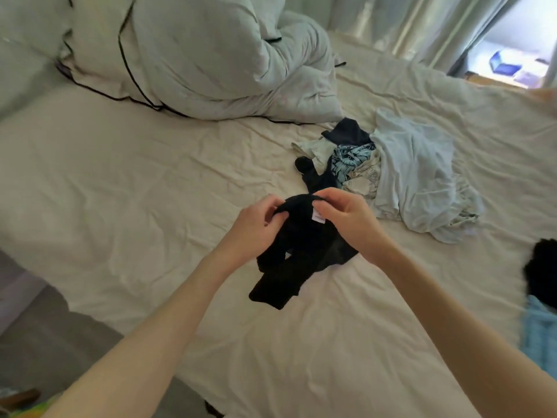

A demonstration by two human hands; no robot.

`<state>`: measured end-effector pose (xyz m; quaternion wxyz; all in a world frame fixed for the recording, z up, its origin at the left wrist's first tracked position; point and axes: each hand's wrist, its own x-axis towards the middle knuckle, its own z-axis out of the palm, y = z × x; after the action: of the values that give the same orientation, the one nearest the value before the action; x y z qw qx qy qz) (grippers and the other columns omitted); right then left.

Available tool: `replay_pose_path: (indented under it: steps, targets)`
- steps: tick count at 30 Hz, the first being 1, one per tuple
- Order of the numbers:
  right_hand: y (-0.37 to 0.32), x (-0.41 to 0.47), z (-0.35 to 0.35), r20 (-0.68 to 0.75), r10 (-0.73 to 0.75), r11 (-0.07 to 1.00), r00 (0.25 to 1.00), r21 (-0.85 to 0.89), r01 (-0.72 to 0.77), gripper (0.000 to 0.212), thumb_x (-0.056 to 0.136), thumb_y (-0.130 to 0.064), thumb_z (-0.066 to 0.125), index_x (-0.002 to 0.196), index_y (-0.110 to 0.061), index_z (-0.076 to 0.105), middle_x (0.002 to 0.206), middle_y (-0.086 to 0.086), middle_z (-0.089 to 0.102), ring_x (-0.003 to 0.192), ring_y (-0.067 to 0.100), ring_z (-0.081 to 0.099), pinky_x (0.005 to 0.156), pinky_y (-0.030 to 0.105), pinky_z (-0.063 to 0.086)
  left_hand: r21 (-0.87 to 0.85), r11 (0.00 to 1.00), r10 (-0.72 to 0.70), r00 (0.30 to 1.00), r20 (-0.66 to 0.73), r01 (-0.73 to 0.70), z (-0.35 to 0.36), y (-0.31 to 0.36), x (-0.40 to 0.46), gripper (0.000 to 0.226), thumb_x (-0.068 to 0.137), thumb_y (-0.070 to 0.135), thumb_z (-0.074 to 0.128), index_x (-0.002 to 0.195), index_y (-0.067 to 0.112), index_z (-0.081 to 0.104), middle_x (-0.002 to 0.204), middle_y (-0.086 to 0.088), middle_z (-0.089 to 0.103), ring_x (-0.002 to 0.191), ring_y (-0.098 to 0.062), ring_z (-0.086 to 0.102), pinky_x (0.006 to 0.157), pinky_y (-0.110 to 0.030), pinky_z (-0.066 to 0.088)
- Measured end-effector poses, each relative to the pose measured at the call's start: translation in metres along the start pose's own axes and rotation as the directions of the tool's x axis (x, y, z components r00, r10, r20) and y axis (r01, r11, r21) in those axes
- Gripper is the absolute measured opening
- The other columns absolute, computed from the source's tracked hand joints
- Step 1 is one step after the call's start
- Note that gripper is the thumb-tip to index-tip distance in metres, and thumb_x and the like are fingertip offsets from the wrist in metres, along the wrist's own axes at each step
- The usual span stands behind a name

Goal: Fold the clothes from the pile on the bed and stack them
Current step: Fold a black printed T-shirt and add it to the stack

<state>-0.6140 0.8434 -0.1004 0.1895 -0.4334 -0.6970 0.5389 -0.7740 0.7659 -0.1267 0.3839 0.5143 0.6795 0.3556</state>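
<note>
A single head-worn wide-angle camera looks forward and down. It sits close above the hands (304, 218), facing across the bed (120, 182).

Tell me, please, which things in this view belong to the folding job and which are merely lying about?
Part of the job:
- black garment, held at its top edge by the left hand and right hand
- pile of clothes on the bed sheet
- dark item and light blue item at the right edge, possibly already done

Just lying about:
- duvet
- curtain
</note>
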Motion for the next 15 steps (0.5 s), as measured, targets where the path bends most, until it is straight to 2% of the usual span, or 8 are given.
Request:
replay_pose_path:
  steps: [2,4,6,8,10,11,12,15]
  targets:
    - [-0.034,-0.003,-0.005,0.030,-0.045,0.993,0.999,-0.110,0.048,0.011,0.093,-0.010,0.056,0.092,-0.013,0.066,0.076,-0.001,0.062,0.073,0.011,0.055,0.070,0.020,0.043,0.009,1.000,0.022,0.996,-0.084,-0.022,-0.036,0.020,-0.012,0.011,0.096,0.013,0.046,0.098,0.019,0.056,0.087,0.006,0.062,0.081,-0.005,0.059,0.072,-0.012,0.044]
    - [-0.069,-0.005,-0.009,0.038,-0.124,0.957,0.992,-0.260,0.130,0.010,0.091,-0.011,0.059,0.095,-0.014,0.067,0.078,-0.011,0.061,0.075,0.007,0.057,0.072,0.011,0.042,0.076,0.994,0.087,0.987,-0.132,-0.077,-0.072,0.046,-0.022,0.011,0.097,0.015,0.045,0.096,0.023,0.053,0.084,0.016,0.057,0.077,0.005,0.055,0.067,-0.003,0.039]
    - [-0.100,-0.007,-0.011,0.026,-0.232,0.886,0.972,-0.406,0.222,0.014,0.089,-0.008,0.060,0.098,-0.015,0.069,0.079,-0.018,0.058,0.079,0.003,0.055,0.072,0.001,0.037,0.151,0.977,0.172,0.974,-0.145,-0.150,-0.105,0.071,-0.035,0.011,0.096,0.017,0.047,0.093,0.025,0.053,0.081,0.019,0.056,0.074,0.010,0.055,0.064,-0.001,0.037]
    - [-0.127,-0.011,-0.012,0.000,-0.313,0.823,0.950,-0.498,0.272,0.018,0.085,-0.004,0.061,0.095,-0.015,0.071,0.079,-0.018,0.057,0.081,0.003,0.052,0.075,0.000,0.033,0.224,0.955,0.235,0.958,-0.164,-0.195,-0.135,0.094,-0.051,0.014,0.093,0.018,0.052,0.087,0.031,0.053,0.074,0.018,0.057,0.068,0.010,0.055,0.060,-0.002,0.037]
    - [-0.148,-0.016,-0.015,-0.030,-0.328,0.816,0.944,-0.513,0.267,0.022,0.082,0.000,0.058,0.092,-0.015,0.071,0.079,-0.015,0.058,0.083,0.008,0.055,0.081,0.010,0.039,0.308,0.925,0.288,0.938,-0.191,-0.221,-0.166,0.113,-0.065,0.018,0.091,0.020,0.056,0.082,0.035,0.052,0.070,0.017,0.056,0.065,0.014,0.054,0.057,-0.001,0.036]
    - [-0.157,-0.018,-0.017,-0.048,-0.335,0.817,0.941,-0.512,0.265,0.024,0.081,0.002,0.056,0.091,-0.015,0.071,0.080,-0.012,0.060,0.085,0.011,0.057,0.082,0.018,0.042,0.350,0.910,0.308,0.928,-0.211,-0.223,-0.181,0.120,-0.072,0.017,0.091,0.021,0.057,0.082,0.035,0.052,0.070,0.018,0.056,0.065,0.015,0.053,0.057,-0.001,0.035]
    - [-0.166,-0.020,-0.019,-0.076,-0.348,0.817,0.934,-0.513,0.263,0.026,0.080,0.003,0.055,0.090,-0.015,0.071,0.080,-0.010,0.061,0.085,0.013,0.058,0.079,0.021,0.042,0.388,0.896,0.321,0.919,-0.230,-0.216,-0.196,0.125,-0.078,0.016,0.090,0.022,0.056,0.082,0.035,0.052,0.071,0.019,0.056,0.065,0.016,0.052,0.057,0.000,0.035]
    - [-0.188,-0.029,-0.020,-0.135,-0.376,0.817,0.917,-0.516,0.259,0.025,0.080,0.000,0.053,0.086,-0.017,0.070,0.074,-0.010,0.062,0.079,0.012,0.057,0.067,0.010,0.036,0.485,0.860,0.340,0.888,-0.310,-0.159,-0.233,0.136,-0.095,0.011,0.090,0.026,0.053,0.084,0.035,0.054,0.072,0.022,0.055,0.065,0.014,0.052,0.054,-0.004,0.035]
